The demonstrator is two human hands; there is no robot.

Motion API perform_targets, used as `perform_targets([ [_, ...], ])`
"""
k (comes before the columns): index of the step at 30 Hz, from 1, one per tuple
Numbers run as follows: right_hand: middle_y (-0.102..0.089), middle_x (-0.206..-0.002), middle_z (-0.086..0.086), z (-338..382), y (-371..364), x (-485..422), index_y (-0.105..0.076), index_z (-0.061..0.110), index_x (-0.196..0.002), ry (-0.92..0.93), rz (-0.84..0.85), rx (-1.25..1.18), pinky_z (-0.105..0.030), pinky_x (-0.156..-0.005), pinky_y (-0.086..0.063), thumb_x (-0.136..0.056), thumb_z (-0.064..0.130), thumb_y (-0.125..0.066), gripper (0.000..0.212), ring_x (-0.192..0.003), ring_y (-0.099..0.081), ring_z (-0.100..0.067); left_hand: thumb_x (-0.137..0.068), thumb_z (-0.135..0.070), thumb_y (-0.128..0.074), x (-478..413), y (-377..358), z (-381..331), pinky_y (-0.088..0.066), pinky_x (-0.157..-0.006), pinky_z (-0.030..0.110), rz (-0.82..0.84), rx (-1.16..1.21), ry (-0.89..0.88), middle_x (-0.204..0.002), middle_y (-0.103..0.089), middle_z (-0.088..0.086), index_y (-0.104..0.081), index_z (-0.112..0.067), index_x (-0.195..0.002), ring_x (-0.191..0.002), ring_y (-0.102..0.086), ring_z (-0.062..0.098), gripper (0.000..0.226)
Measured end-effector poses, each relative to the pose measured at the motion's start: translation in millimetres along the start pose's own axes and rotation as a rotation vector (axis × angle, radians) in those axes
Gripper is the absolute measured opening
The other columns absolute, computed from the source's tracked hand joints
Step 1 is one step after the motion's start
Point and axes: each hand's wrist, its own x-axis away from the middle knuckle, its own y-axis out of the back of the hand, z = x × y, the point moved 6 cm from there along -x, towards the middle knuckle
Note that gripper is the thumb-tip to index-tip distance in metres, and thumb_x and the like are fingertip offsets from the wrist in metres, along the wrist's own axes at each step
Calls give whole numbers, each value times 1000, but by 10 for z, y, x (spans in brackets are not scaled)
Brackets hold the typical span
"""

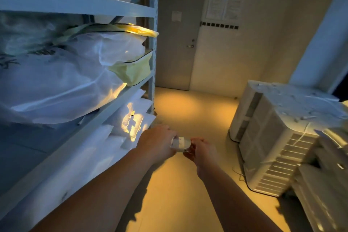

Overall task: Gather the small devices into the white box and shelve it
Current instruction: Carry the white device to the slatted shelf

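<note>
Fingers (172, 135) of the left hand (160, 142) are curled on the left end of a small white labelled box (178, 142). Those of the right hand (198, 149) pinch its right end. Both are clamped on it in the air above the floor (188, 109), just beside the shelving rack (153, 62).

Procedure, as judged: hold the box level with both hands so nothing inside shifts. Choose a shelf gap before lifting, since the visible shelves look full, and steer clear of the rack's corner post.

Count, largest first:
- shelving rack: one
- door (177, 52): one
- air-conditioner units (273, 147): two clear; a possible third at lower right is blurred
- white plastic-wrapped bundles (56, 84): two on the middle shelf, more below
- yellow zip case (135, 69): one
- hands: two
- box: one — no loose devices visible
</note>
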Motion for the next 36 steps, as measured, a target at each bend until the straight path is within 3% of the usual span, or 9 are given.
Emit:
perform_targets([
  [3, -65, -81, -16, 52, 448, 110, -66, 2, -93, 41, -94, -26, -34, -57, -58, -95, -2, -54, 13, -70, -63, -25, -78, -44, -72, -70, -90, -402, -40, -71, 32, 12, 37, -92, -108, -60, -7, -67, -35, -118, -103, -57, 19, 41],
  [7, -65, -88, -20, 181, 1062, 285, -67, 1, -97, 77, -185, -76, -39, -65, -58, -94, -1, -55, 13, -73, -63, -27, -76, -41, -70, -137, -196, -1023, -51, -81, 36, 50, 90, -201, -108, -61, -6, -69, -33, -114, -104, -58, 21, 39],
  [9, -67, -91, -20, 270, 1412, 392, -68, 2, -97, 100, -237, -108, -40, -67, -59, -94, 0, -57, 11, -77, -65, -29, -74, -46, -65, -195, -239, -1374, -52, -77, 36, 53, 90, -264, -104, -60, -8, -67, -34, -111, -102, -59, 20, 38],
  [14, -69, -101, -22, 494, 2355, 754, -68, 4, -95, 179, -374, -146, -36, -66, -60, -96, 5, -61, 7, -92, -68, -34, -71, -52, -58, -268, -329, -2358, -31, -56, 29, 31, 99, -397, -87, -46, -15, -65, -39, -104, -88, -56, 16, 37],
  [19, -68, -111, -24, 652, 3321, 1048, -68, 2, -107, 216, -459, -163, -46, -83, -62, -98, 5, -59, 13, -102, -69, -38, -73, -59, -59, -222, -454, -3370, -24, -51, 23, 18, 155, -517, -88, -47, -19, -65, -39, -106, -80, -50, 7, 39],
  [24, -71, -105, -20, 753, 4341, 1387, -71, 9, -103, 212, -567, -176, -33, -57, -59, -98, 9, -60, 12, -90, -72, -31, -79, -59, -62, -50, -521, -4463, -36, -58, 27, 38, 170, -646, -96, -56, -13, -65, -36, -108, -85, -55, 11, 37],
  [29, -72, -96, -18, 889, 5288, 1762, -72, 6, -101, 234, -654, -194, -34, -53, -58, -99, 8, -57, 14, -78, -71, -28, -83, -53, -59, 145, -554, -5521, -52, -79, 39, 80, 174, -718, -108, -58, -7, -64, -35, -117, -100, -54, 17, 39],
  [34, -68, -105, -21, 979, 6150, 2129, -68, 4, -101, 281, -695, -250, -42, -81, -62, -100, 6, -55, 13, -100, -69, -35, -83, -53, -61, 350, -607, -6494, -43, -73, 33, 56, 150, -813, -110, -59, -6, -63, -35, -120, -103, -56, 18, 41],
  [36, -67, -109, -22, 971, 6459, 2277, -68, 5, -102, 290, -713, -275, -44, -84, -61, -101, 6, -55, 12, -104, -68, -37, -83, -52, -62, 428, -661, -6840, -46, -77, 35, 65, 146, -847, -113, -59, -6, -62, -36, -124, -104, -56, 18, 44],
])
